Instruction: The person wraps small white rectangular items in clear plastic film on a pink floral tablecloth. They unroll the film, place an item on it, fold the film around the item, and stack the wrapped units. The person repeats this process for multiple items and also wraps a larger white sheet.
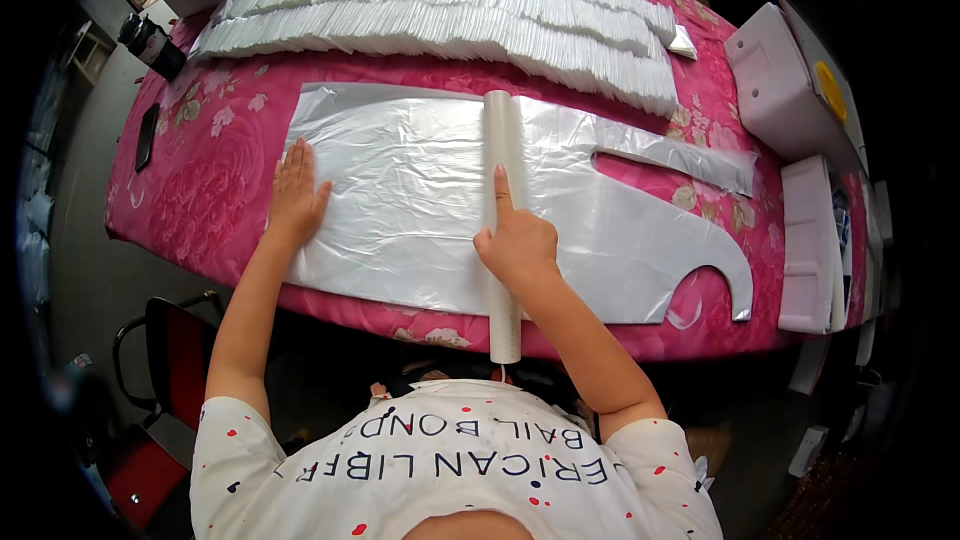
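Note:
A shiny white plastic sheet (410, 190), layered or folded, lies flat across the table in front of me. At its right end are two curved cut-outs and strap-like strips, much like a disposable apron. My left hand (295, 190) rests flat on the sheet's left edge, fingers stretched out. Across the sheet, from far edge to near, lies a long pale tube (503, 325), its near end sticking out past the table edge. Over the tube my right hand (520, 240) is closed, the index finger pointing along it and the thumb on its left side.
Long rows of folded white plastic packs (430, 25) line the far side of the pink floral tablecloth (215, 205). A phone (147, 138) and a dark bottle (152, 45) are at the left. White foam boxes (775, 80) stand right; chairs (175, 360) are lower left.

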`<action>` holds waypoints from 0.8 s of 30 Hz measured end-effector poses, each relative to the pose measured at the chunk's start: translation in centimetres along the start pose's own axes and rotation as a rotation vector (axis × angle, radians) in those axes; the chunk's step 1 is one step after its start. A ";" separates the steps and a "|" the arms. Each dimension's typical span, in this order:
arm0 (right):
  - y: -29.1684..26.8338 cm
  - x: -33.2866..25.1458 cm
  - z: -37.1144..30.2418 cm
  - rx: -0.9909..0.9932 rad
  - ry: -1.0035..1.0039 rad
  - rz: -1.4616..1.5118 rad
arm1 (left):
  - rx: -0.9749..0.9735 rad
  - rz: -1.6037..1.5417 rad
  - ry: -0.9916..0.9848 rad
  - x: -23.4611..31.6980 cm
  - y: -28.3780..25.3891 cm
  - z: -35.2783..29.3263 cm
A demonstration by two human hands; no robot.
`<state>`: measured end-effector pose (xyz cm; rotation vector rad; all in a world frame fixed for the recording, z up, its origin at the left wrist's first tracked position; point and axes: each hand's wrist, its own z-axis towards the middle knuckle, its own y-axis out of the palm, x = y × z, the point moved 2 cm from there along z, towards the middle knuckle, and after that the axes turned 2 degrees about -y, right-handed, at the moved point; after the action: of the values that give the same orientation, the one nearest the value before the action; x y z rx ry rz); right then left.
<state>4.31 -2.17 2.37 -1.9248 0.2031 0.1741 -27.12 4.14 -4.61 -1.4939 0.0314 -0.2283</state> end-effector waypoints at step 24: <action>-3.9 34.2 -12.3 0.210 0.697 -0.213 | 0.021 0.104 0.054 -1.6 1.2 0.2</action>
<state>38.76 -14.25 2.83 -1.7161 0.4536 -0.6464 -28.47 4.63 -5.97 -1.4606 0.1495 -0.1843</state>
